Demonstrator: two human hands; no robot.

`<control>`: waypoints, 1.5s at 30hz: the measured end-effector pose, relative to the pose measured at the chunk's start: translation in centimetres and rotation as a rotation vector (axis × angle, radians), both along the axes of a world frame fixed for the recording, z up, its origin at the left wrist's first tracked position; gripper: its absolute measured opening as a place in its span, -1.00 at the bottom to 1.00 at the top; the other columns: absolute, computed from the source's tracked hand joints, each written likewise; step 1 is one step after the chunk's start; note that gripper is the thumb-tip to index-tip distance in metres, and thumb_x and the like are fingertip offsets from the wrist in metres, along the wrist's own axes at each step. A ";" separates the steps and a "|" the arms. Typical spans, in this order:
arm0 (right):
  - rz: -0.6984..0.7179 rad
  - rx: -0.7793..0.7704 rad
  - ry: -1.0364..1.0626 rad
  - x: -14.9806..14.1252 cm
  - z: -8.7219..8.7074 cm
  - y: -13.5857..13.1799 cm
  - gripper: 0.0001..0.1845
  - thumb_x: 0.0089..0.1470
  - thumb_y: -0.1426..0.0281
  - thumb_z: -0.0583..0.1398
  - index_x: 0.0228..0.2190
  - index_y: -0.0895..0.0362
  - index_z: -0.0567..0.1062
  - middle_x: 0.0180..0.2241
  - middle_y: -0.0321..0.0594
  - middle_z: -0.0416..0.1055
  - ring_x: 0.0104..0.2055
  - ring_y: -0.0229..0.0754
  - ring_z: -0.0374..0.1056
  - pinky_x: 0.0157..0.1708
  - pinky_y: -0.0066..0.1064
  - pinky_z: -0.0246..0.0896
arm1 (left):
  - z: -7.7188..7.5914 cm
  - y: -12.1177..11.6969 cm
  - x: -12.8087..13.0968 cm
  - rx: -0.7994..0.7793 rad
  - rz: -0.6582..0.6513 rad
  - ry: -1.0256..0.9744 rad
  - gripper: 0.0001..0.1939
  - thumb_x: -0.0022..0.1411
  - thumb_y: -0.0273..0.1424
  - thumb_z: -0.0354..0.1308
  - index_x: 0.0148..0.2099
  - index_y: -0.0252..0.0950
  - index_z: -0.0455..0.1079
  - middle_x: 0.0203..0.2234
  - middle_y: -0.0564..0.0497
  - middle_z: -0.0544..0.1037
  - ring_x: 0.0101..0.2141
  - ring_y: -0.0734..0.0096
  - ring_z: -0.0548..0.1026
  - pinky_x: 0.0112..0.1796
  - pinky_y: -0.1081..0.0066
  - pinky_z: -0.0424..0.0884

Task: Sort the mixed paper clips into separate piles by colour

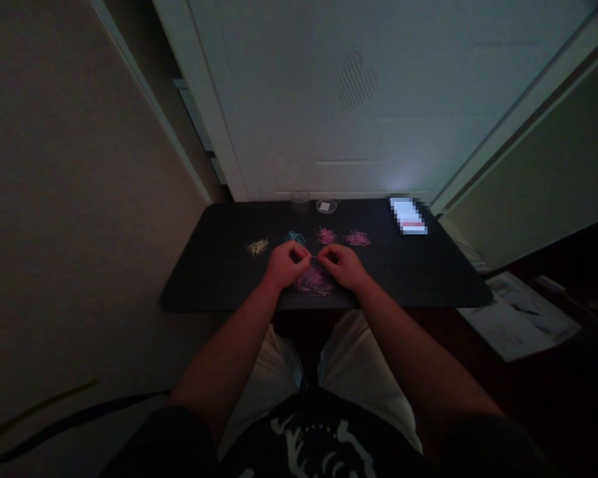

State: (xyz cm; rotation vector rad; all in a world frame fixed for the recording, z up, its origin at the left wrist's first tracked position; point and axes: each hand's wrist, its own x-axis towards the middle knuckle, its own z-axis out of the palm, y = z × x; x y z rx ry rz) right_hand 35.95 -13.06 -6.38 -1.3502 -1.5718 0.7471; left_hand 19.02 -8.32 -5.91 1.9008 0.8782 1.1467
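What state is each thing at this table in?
Left hand: pinching thin strand
Right hand: pinching thin strand
Thin strand: held between both hands
Cream pile: loose
Teal pile: loose
Left pink pile: loose
Right pink pile: loose
Mixed pile: loose, partly hidden
Clear container: upright
Clear disc: lying flat
Device: screen lit

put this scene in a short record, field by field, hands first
left hand: fingertips pinching a thin strand
right hand: fingertips pinching the strand's other end
near pile: pink and purple bits, between the forearms
far piles, left to right: cream, teal, pink, pink-purple
table: black
far edge: clear cup, round lid
far right: lit screen, pixelated
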 end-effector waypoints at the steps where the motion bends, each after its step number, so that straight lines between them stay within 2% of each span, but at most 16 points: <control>1: -0.011 0.002 0.014 0.0 0.0 0.0 -0.88 -0.04 0.34 0.16 -0.49 0.13 0.43 -0.54 -0.29 0.37 -0.49 -0.28 0.23 -0.47 -0.44 0.13 | 0.0 0.0 0.0 0.000 0.022 -0.007 -0.80 0.00 -0.43 0.19 -0.55 -0.30 0.22 -0.48 0.01 0.52 -0.46 0.46 0.47 -0.41 0.44 0.38; 5: -0.038 0.003 0.104 0.0 0.1 0.0 -0.88 -0.06 0.33 0.18 -0.49 0.14 0.41 -0.56 -0.32 0.34 -0.51 -0.30 0.21 -0.49 -0.45 0.12 | 0.1 0.1 0.0 -0.015 0.084 -0.036 -0.79 0.00 -0.40 0.20 -0.55 -0.30 0.22 -0.50 0.01 0.51 -0.47 0.46 0.47 -0.42 0.44 0.38; 8: -0.012 -0.012 0.127 0.0 0.1 0.0 -0.81 -0.11 0.31 0.23 -0.41 0.15 0.44 -0.56 -0.34 0.32 -0.54 -0.32 0.19 -0.52 -0.46 0.11 | 0.1 0.1 0.0 -0.026 0.043 -0.026 -0.79 0.01 -0.38 0.20 -0.54 -0.30 0.24 -0.48 0.00 0.53 -0.46 0.45 0.48 -0.42 0.44 0.39; 12: 0.036 -0.021 0.058 -0.2 0.0 0.0 -0.81 -0.06 0.28 0.21 -0.39 0.15 0.46 -0.52 -0.30 0.36 -0.52 -0.31 0.21 -0.50 -0.45 0.12 | 0.1 -0.2 0.0 -0.032 -0.055 0.057 -0.85 0.01 -0.39 0.20 -0.50 -0.31 0.30 -0.46 -0.01 0.55 -0.44 0.43 0.49 -0.40 0.43 0.40; 18: 0.020 -0.003 -0.072 -0.2 0.1 0.1 -0.86 -0.01 0.34 0.15 -0.48 0.16 0.44 -0.52 -0.28 0.39 -0.49 -0.29 0.24 -0.46 -0.45 0.13 | 0.1 -0.1 0.0 -0.022 -0.067 0.092 -0.88 -0.02 -0.45 0.19 -0.50 -0.31 0.30 -0.47 0.01 0.55 -0.44 0.45 0.48 -0.38 0.43 0.39; 28: -0.023 0.002 -0.023 -0.2 0.2 -0.1 -0.84 -0.01 0.31 0.14 -0.52 0.14 0.39 -0.54 -0.29 0.35 -0.49 -0.28 0.22 -0.46 -0.45 0.12 | -0.1 0.1 0.1 -0.052 -0.002 -0.026 -0.82 -0.05 -0.46 0.20 -0.56 -0.30 0.23 -0.51 0.02 0.51 -0.46 0.45 0.46 -0.41 0.43 0.36; 34: -0.106 0.000 0.116 0.2 -0.2 0.2 -0.84 -0.03 0.31 0.15 -0.53 0.14 0.35 -0.59 -0.34 0.26 -0.55 -0.32 0.16 -0.52 -0.47 0.07 | -0.3 0.7 -0.1 -0.078 0.087 -0.092 -0.78 -0.03 -0.43 0.21 -0.56 -0.30 0.20 -0.51 0.02 0.49 -0.48 0.47 0.44 -0.43 0.45 0.34; 39: -0.036 -0.003 0.189 0.2 -0.2 0.2 -0.83 -0.10 0.29 0.20 -0.48 0.15 0.40 -0.57 -0.33 0.30 -0.55 -0.33 0.17 -0.53 -0.46 0.08 | -0.3 0.6 -0.1 -0.087 0.056 -0.103 -0.78 -0.02 -0.39 0.23 -0.54 -0.31 0.23 -0.50 0.00 0.51 -0.47 0.46 0.45 -0.43 0.44 0.34; 42: -0.007 -0.017 0.149 0.0 -0.2 0.1 -0.80 -0.11 0.28 0.22 -0.42 0.15 0.45 -0.57 -0.33 0.32 -0.56 -0.32 0.17 -0.54 -0.45 0.08 | -0.2 0.4 0.0 -0.092 0.035 -0.098 -0.78 -0.02 -0.39 0.24 -0.54 -0.31 0.23 -0.49 -0.01 0.51 -0.48 0.45 0.45 -0.45 0.45 0.33; 45: -0.008 0.003 0.102 0.0 -0.2 0.1 -0.82 -0.07 0.27 0.19 -0.46 0.14 0.46 -0.55 -0.29 0.37 -0.52 -0.29 0.22 -0.51 -0.44 0.11 | -0.2 0.4 0.1 -0.090 0.027 -0.090 -0.78 -0.03 -0.39 0.24 -0.54 -0.31 0.24 -0.48 -0.02 0.52 -0.48 0.45 0.46 -0.45 0.44 0.34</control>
